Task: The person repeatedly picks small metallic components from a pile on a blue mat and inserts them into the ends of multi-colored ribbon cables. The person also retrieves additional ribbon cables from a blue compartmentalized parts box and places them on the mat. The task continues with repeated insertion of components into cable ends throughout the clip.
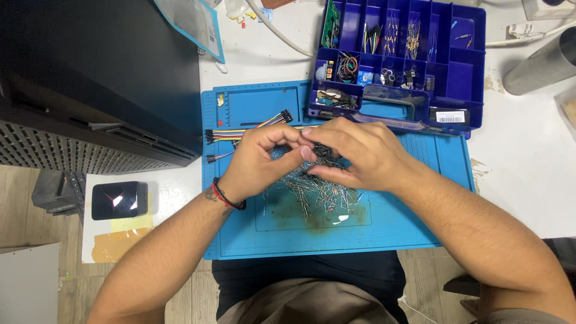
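1. Resistors [318,192], a loose heap of small components with thin wire leads, lie on the middle of the blue work mat [396,228], right under both hands; the mat's raised edge probably keeps the wiry bits from rolling off.
2. The left hand [258,162] curls inward, thumb and fingertips pressed together on a small tangle of the leads above the heap.
3. The right hand [354,153] meets it from the other side, fingers bent and pinching the same bunch, so the two hands seem to be teasing the leads apart.
4. The leads look stiff, shiny and metallic, bristling in every direction.
5. A ribbon of multicoloured jumper wires [246,132] lies flat on the mat's upper left, just beside the left hand.
6. A dark blue plastic compartment box [462,78] sits open at the mat's far edge, its cells holding sorted parts within easy reach.
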